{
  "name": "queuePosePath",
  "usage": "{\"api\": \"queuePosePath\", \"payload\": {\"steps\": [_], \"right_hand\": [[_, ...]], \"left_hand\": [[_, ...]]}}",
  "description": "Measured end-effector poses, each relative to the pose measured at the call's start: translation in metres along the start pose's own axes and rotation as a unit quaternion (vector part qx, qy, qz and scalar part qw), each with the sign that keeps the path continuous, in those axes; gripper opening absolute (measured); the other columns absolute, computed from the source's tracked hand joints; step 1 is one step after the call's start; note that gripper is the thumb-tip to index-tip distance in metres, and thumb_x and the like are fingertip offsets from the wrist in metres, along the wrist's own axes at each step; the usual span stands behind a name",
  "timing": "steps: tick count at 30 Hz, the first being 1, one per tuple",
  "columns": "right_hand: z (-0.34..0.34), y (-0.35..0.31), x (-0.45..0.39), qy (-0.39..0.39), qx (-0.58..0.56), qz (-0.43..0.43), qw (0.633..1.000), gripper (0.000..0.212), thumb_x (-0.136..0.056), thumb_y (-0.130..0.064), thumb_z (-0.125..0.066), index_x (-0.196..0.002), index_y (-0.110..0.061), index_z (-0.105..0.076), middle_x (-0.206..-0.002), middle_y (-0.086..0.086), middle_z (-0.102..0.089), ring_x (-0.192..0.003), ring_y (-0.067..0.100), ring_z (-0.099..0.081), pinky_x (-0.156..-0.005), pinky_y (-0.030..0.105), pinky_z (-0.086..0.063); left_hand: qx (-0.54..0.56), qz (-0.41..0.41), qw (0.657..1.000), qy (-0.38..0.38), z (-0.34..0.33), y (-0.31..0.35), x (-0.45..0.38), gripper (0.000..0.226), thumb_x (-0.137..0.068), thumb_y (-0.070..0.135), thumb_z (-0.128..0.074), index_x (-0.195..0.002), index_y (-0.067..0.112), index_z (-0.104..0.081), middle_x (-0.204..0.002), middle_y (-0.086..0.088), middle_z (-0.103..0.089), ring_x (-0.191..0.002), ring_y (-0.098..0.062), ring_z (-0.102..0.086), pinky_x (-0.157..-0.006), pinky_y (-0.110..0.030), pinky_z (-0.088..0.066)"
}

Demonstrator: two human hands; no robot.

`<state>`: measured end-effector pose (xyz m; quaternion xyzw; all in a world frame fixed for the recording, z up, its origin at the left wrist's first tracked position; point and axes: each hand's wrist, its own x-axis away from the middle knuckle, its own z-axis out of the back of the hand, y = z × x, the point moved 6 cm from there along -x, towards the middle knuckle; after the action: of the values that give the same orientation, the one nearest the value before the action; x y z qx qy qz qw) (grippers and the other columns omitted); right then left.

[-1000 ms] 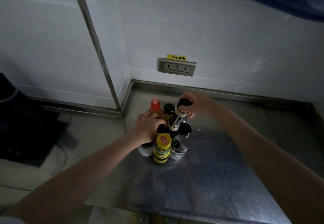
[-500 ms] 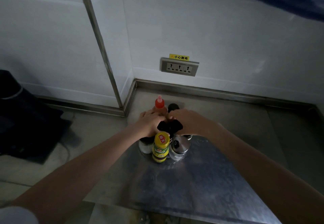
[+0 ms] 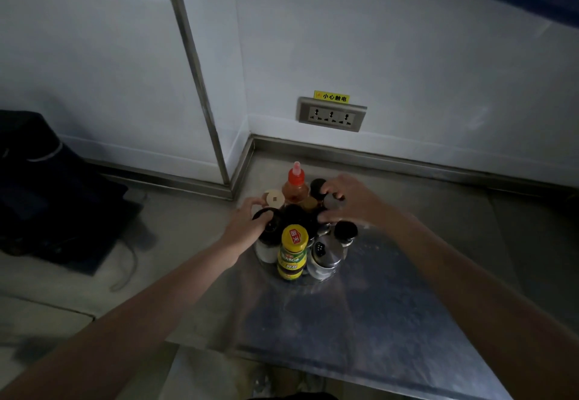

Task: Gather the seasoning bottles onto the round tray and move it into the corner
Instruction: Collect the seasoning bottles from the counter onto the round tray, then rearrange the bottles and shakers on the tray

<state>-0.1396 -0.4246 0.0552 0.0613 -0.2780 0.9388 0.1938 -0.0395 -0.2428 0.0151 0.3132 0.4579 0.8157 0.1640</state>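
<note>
Head view: my left hand (image 3: 247,225) curls around a dark-capped jar (image 3: 268,227) at the cluster's left edge, and my right hand (image 3: 347,200) pinches a small grey cap (image 3: 332,202) at the back. The seasoning bottles (image 3: 293,252) stand packed upright on the steel counter (image 3: 360,315), near the corner but not in it; the round tray (image 3: 293,281) beneath barely shows. I judge the load top-heavy, glassy and slippery, so I should grip the tray's rim low on both sides. Contents are too dim to tell apart.
</note>
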Motion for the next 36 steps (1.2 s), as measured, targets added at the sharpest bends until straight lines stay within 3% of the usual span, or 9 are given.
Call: {"api": "queuePosePath", "payload": {"steps": [3,7,13,17,20,26,30,33,36], "right_hand": [[0.019,0.023,0.001,0.073,-0.087,-0.101,0.988,0.043,-0.083,-0.022,-0.069,-0.119,-0.003,-0.056,-0.123,0.015,-0.059,-0.11,0.027,-0.056,-0.084,0.028,-0.042],[-0.01,0.034,0.019,-0.046,-0.189,-0.175,0.965,0.055,-0.088,-0.021,-0.063,-0.136,-0.017,-0.037,-0.127,0.005,-0.048,-0.104,0.021,-0.054,-0.078,0.031,-0.054],[-0.021,0.033,0.028,-0.042,-0.281,-0.219,0.933,0.054,-0.087,-0.006,-0.062,-0.129,-0.017,-0.03,-0.101,0.009,-0.053,-0.068,0.026,-0.064,-0.054,0.035,-0.058],[-0.03,0.032,0.04,-0.059,-0.331,-0.261,0.905,0.058,-0.082,-0.004,-0.068,-0.121,-0.018,-0.027,-0.125,0.023,-0.049,-0.075,0.035,-0.066,-0.055,0.035,-0.059],[-0.04,0.032,0.049,-0.07,-0.339,-0.275,0.897,0.078,-0.077,-0.008,-0.074,-0.133,-0.018,-0.021,-0.131,0.024,-0.047,-0.076,0.031,-0.068,-0.061,0.033,-0.061],[-0.052,0.025,0.054,-0.059,-0.324,-0.252,0.91,0.055,-0.075,-0.007,-0.075,-0.123,-0.011,-0.048,-0.12,0.013,-0.059,-0.085,0.024,-0.069,-0.065,0.033,-0.062],[-0.05,0.022,0.056,-0.066,-0.267,-0.267,0.924,0.049,-0.077,-0.017,-0.073,-0.119,-0.009,-0.051,-0.107,0.012,-0.062,-0.068,0.018,-0.066,-0.052,0.022,-0.059],[-0.049,0.019,0.055,-0.056,-0.199,-0.27,0.94,0.048,-0.077,-0.027,-0.074,-0.113,-0.002,-0.055,-0.099,0.017,-0.069,-0.072,0.027,-0.071,-0.067,0.034,-0.061],[-0.047,0.013,0.055,-0.037,-0.142,-0.262,0.954,0.039,-0.078,-0.031,-0.073,-0.097,-0.002,-0.054,-0.083,0.012,-0.069,-0.051,0.017,-0.065,-0.061,0.028,-0.057]], "left_hand": [[0.138,0.12,0.983,-0.037,-0.008,-0.01,0.007,0.05,-0.089,0.024,-0.056,-0.133,0.032,-0.034,-0.143,-0.006,-0.035,-0.122,-0.028,-0.041,-0.093,-0.048,-0.037],[0.232,0.216,0.948,-0.041,-0.016,-0.024,0.011,0.062,-0.087,0.025,-0.058,-0.14,0.033,-0.025,-0.147,-0.008,-0.029,-0.124,-0.039,-0.038,-0.095,-0.066,-0.036],[0.209,0.182,0.959,-0.059,-0.015,-0.015,0.001,0.036,-0.088,0.021,-0.056,-0.123,0.024,-0.048,-0.113,-0.006,-0.046,-0.105,-0.031,-0.046,-0.094,-0.056,-0.041],[0.19,0.106,0.974,-0.065,-0.008,0.001,-0.018,0.006,-0.087,0.018,-0.058,-0.09,0.022,-0.062,-0.089,-0.011,-0.061,-0.07,-0.018,-0.059,-0.068,-0.029,-0.047],[0.216,0.072,0.97,-0.088,-0.01,0.015,-0.034,0.011,-0.088,0.007,-0.057,-0.081,0.014,-0.062,-0.071,-0.012,-0.066,-0.048,-0.011,-0.065,-0.051,-0.023,-0.054],[0.173,0.119,0.966,-0.151,-0.01,0.012,-0.048,0.028,-0.09,0.035,-0.055,-0.107,0.013,-0.057,-0.092,-0.007,-0.063,-0.078,-0.017,-0.062,-0.066,-0.028,-0.052],[0.172,0.07,0.978,0.094,0.038,-0.01,-0.046,0.035,-0.092,0.035,-0.049,-0.109,0.005,-0.056,-0.092,-0.006,-0.056,-0.09,-0.022,-0.051,-0.07,-0.031,-0.04],[0.065,-0.128,0.946,0.291,0.068,0.009,0.003,0.023,-0.089,0.013,-0.048,-0.1,-0.006,-0.055,-0.09,-0.01,-0.049,-0.085,-0.018,-0.046,-0.073,-0.031,-0.039],[0.005,-0.318,0.891,0.324,0.062,0.04,0.055,0.02,-0.08,0.01,-0.041,-0.085,-0.005,-0.054,-0.083,-0.01,-0.044,-0.073,0.001,-0.043,-0.069,-0.009,-0.036]]}}
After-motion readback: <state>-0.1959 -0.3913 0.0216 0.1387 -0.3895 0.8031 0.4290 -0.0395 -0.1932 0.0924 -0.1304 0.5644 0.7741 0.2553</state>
